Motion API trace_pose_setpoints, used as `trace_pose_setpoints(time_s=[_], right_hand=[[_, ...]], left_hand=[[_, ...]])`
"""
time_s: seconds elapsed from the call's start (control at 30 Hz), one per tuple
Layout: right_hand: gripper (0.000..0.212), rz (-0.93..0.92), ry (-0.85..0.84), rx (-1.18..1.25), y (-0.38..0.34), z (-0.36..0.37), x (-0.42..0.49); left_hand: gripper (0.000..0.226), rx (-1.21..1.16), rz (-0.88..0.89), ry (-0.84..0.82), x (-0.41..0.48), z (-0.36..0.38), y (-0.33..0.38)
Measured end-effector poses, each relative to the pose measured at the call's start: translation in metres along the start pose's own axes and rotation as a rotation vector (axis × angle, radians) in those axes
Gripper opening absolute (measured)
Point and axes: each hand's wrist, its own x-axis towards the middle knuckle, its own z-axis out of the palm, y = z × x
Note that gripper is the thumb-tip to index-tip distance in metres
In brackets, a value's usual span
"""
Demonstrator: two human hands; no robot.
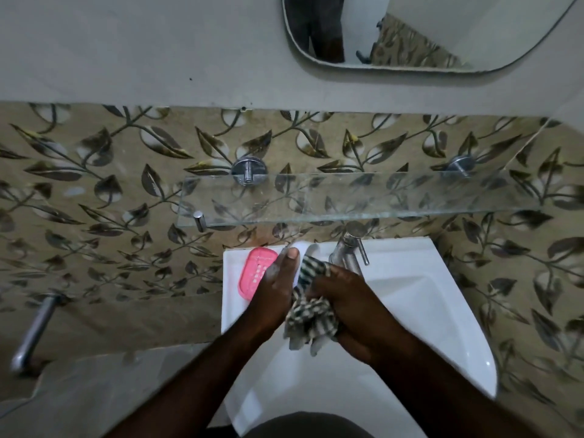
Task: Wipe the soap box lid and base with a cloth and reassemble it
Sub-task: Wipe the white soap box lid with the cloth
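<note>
A pink soap box part (pixel 254 273) with slots lies on the back left rim of the white sink (pixel 436 298). Just right of it, my left hand (pixel 278 286) holds a pale, whitish soap box part (pixel 305 249) upright, thumb on its upper edge; most of that part is hidden. My right hand (pixel 344 298) grips a bunched green-and-white checked cloth (pixel 311 324) and pushes its upper end against the pale part. The rest of the cloth hangs between my two hands over the basin.
A chrome tap (pixel 347 248) stands at the sink's back edge, right behind my right hand. A glass shelf (pixel 347 197) juts from the leaf-patterned tiles above the sink. A mirror (pixel 426 33) hangs higher up, and a metal pipe (pixel 34 330) sticks out at the left.
</note>
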Motion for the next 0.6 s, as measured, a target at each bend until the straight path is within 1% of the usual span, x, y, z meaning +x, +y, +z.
trace_pose_setpoints(time_s=[0.07,0.13,0.2,0.27,0.3,0.33,0.37,0.4,0.47,0.5,0.53,0.6], right_hand=[[0.027,0.036,-0.003,-0.15,0.008,0.0,-0.006],[0.024,0.066,0.001,-0.162,0.005,-0.002,-0.001],[0.017,0.021,0.044,-0.071,-0.007,-0.005,0.008],[0.011,-0.023,0.089,0.102,-0.02,-0.007,0.016],[0.014,-0.042,0.092,0.14,-0.023,-0.006,0.016],[0.021,-0.051,0.075,0.135,-0.021,-0.003,0.013],[0.028,-0.05,0.052,0.08,-0.017,-0.002,0.009],[0.032,-0.052,0.037,-0.013,-0.011,0.0,0.003],[0.034,-0.065,0.03,-0.218,0.0,0.003,-0.008],[0.032,-0.057,0.034,-0.28,0.004,0.002,-0.01],[0.031,-0.04,0.038,-0.303,0.005,0.001,-0.011],[0.03,-0.026,0.036,-0.253,-0.002,0.001,-0.01]], left_hand=[[0.058,0.027,0.064,0.038,0.005,0.0,0.004],[0.067,0.022,0.074,0.029,0.005,0.004,0.005],[0.067,-0.032,0.016,0.017,0.004,0.005,0.0],[0.062,-0.041,-0.034,-0.017,-0.001,0.008,0.0],[0.058,-0.032,-0.036,-0.041,-0.001,0.009,-0.001],[0.053,-0.019,-0.014,-0.044,0.001,0.006,-0.002],[0.048,-0.013,0.016,-0.032,0.003,0.005,0.001],[0.048,-0.014,0.046,-0.003,0.005,0.003,0.005],[0.062,0.003,0.059,0.032,0.011,-0.001,0.012],[0.065,0.029,0.058,0.029,0.013,-0.001,0.01],[0.057,0.051,0.068,0.035,0.012,0.001,0.009],[0.03,0.038,0.062,0.053,0.007,0.006,0.004]])
